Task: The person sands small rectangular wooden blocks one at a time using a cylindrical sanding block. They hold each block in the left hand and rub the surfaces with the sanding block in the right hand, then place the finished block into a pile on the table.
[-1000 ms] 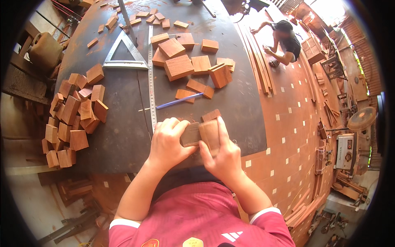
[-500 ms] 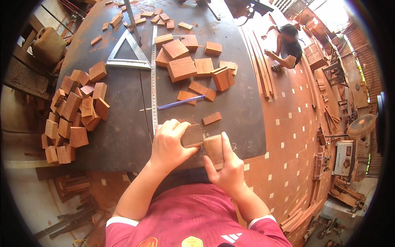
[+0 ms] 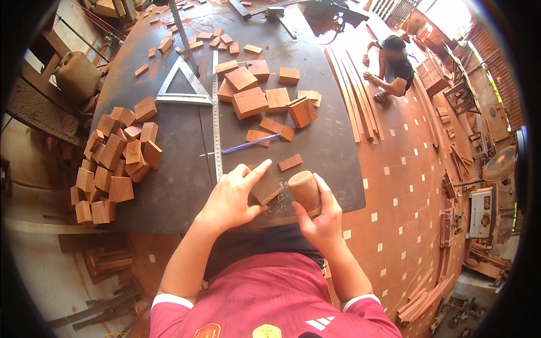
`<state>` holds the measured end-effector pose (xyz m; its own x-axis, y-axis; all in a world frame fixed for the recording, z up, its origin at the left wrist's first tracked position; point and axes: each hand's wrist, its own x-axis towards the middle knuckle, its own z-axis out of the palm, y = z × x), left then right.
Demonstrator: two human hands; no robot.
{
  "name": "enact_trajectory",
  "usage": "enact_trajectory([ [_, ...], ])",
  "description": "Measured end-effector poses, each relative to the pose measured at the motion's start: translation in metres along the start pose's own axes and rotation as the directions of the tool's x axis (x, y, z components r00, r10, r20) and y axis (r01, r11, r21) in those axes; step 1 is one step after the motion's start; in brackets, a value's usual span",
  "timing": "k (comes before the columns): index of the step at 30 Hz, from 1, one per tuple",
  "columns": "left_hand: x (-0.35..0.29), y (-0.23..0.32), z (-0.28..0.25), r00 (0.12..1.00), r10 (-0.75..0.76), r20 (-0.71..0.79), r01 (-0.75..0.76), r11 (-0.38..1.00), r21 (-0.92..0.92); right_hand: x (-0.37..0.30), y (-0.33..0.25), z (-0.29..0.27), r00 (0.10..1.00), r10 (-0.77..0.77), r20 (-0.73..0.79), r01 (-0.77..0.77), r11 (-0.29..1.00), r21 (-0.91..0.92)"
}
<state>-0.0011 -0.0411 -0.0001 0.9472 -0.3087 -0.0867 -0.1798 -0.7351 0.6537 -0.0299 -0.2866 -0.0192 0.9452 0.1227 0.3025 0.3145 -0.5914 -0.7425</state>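
Note:
My left hand is at the front of the dark worktop, around the left side of a flat brown wooden block. Its index finger stretches along the block's far side and the thumb lies by the near corner; the other fingers are partly hidden. In my right hand is a rounded, tapering wooden piece, held upright just right of the block, with a gap between them. A small wooden block lies beyond them. Farther off, a blue pen leans across another block, beside a steel ruler.
Piles of wooden blocks sit at the left and far middle of the worktop. A metal triangle square lies between them. Long boards rest on the tiled floor at right, near another person crouching.
The rounded piece has come up and away from the flat block, now more upright. My left index finger has stretched out, and the block has turned slightly. The whole view has shifted a little.

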Motion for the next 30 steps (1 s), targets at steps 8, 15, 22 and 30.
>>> enact_trajectory([
  [8,0.0,-0.014,0.017,0.957,0.218,-0.192,-0.225,0.974,-0.017,0.016,-0.013,-0.009,0.974,-0.135,0.18,0.147,0.988,-0.052],
  [15,0.002,-0.017,0.02,0.962,0.206,-0.178,-0.205,0.978,0.021,0.008,-0.007,-0.013,0.882,-0.315,0.35,0.337,0.942,-0.001],
  [22,0.0,-0.015,0.017,0.968,0.193,-0.162,-0.193,0.981,0.015,0.007,-0.009,-0.011,0.869,-0.321,0.377,0.315,0.946,0.079],
  [30,0.0,-0.017,0.02,0.967,0.187,-0.175,-0.192,0.981,-0.008,0.02,-0.011,-0.015,0.862,-0.35,0.366,0.38,0.925,-0.009],
])
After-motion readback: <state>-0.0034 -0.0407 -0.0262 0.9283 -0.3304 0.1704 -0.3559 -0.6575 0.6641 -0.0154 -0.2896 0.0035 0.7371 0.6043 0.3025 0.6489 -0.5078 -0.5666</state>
